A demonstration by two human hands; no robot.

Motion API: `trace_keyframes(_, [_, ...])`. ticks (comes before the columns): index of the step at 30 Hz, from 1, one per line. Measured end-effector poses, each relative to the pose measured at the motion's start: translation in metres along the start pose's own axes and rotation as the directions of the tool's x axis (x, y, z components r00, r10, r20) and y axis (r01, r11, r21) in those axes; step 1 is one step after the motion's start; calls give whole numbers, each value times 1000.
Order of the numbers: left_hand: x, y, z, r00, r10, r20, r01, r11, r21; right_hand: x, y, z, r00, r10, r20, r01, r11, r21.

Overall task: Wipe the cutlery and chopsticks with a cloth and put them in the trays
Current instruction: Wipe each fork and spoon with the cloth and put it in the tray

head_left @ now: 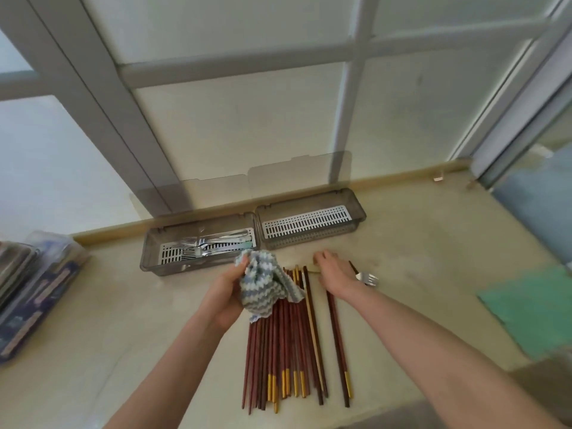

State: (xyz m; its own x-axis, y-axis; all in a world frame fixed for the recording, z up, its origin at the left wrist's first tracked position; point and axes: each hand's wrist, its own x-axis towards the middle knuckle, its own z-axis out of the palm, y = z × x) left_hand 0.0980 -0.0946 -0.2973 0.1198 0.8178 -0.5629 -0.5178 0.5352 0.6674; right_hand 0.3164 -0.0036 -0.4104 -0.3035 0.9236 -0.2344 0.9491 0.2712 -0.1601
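My left hand (pixel 224 292) grips a bunched blue-and-white zigzag cloth (pixel 266 286) above the far ends of several reddish-brown chopsticks (pixel 284 339), some gold-tipped, lying side by side on the counter. A separate pair of chopsticks (pixel 339 345) lies just to their right. My right hand (pixel 332 270) reaches down to the counter beyond the chopsticks, fingers loosely spread, holding nothing that I can see. A dark-handled fork (pixel 366 278) lies right beside that wrist. The left grey tray (pixel 148 258) holds forks and other steel cutlery (pixel 210 244). The right grey tray (pixel 359 212) shows only its white slotted insert.
Both trays' clear lids (pixel 297 171) stand open against the frosted window. A green mat (pixel 532 308) lies at the right. Stacked packaged boxes (pixel 37 292) sit at the left edge. A low wooden ledge (pixel 402 178) runs behind the trays.
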Motion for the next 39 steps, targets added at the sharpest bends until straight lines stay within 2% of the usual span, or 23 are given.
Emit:
trace_keyframes(5, [0,-3,-1,999,-35,37,39,996,-86,-3,3,-20,999,-45,-28,45,999,-21])
trace_keyframes(8, [4,-6,-2,999,-23,24,25,995,-95,-6,6,-38,991,-74,-108,75,997,7])
trace_keyframes(11, [6,-8,-4,998,-66,7,67,991,-115,-15,-4,-76,953,-83,-293,119,987,109])
trace_keyframes(13, [10,-8,-6,993,-122,-5,120,985,-123,-25,-22,-104,873,-16,-487,194,928,318])
trace_keyframes(14, [10,-8,-6,991,-136,-10,134,983,-124,-31,-34,-116,817,83,-570,251,839,482])
trace_keyframes(15, [11,-8,-6,990,-141,-18,138,983,-124,-36,-45,-126,768,226,-599,311,685,658])
trace_keyframes(16, [11,-7,-5,990,-137,-26,133,983,-126,-41,-55,-131,752,369,-545,356,468,809])
trace_keyframes(17, [11,-6,-3,992,-122,-37,116,985,-127,-44,-65,-135,772,465,-433,372,222,901])
trace_keyframes(18, [11,-5,-3,994,-102,-48,95,987,-131,-47,-73,-134,814,498,-298,348,-9,937])
trace_keyframes(19, [12,-5,-3,995,-79,-68,69,988,-136,-49,-80,-129,859,483,-169,289,-185,939])
trace_keyframes(20, [12,-4,-4,995,-58,-86,45,988,-149,-52,-86,-122,890,452,-58,213,-300,930])
trace_keyframes(22, [12,-3,-5,992,-19,-123,-6,980,-199,-56,-96,-106,913,396,95,89,-422,902])
trace_keyframes(23, [12,-2,-7,990,5,-143,-36,976,-214,-57,-101,-99,918,371,143,41,-446,894])
trace_keyframes(25, [14,0,-13,979,56,-195,-102,966,-238,-58,-108,-85,923,316,220,-72,-420,905])
trace_keyframes(27, [16,2,-21,954,101,-283,-172,956,-239,-59,-112,-76,926,242,289,-200,-335,921])
trace_keyframes(30, [17,7,-34,894,114,-433,-211,960,-183,-61,-113,-68,934,57,352,-337,-175,925])
trace_keyframes(32, [16,12,-39,851,133,-508,-221,968,-118,-63,-113,-67,937,-46,346,-348,-37,937])
trace_keyframes(34, [17,18,-44,799,141,-585,-210,976,-51,-66,-115,-66,947,-97,305,-302,42,952])
trace_keyframes(39, [19,37,-53,699,195,-688,-185,979,90,-70,-131,-67,958,-153,241,-233,72,970])
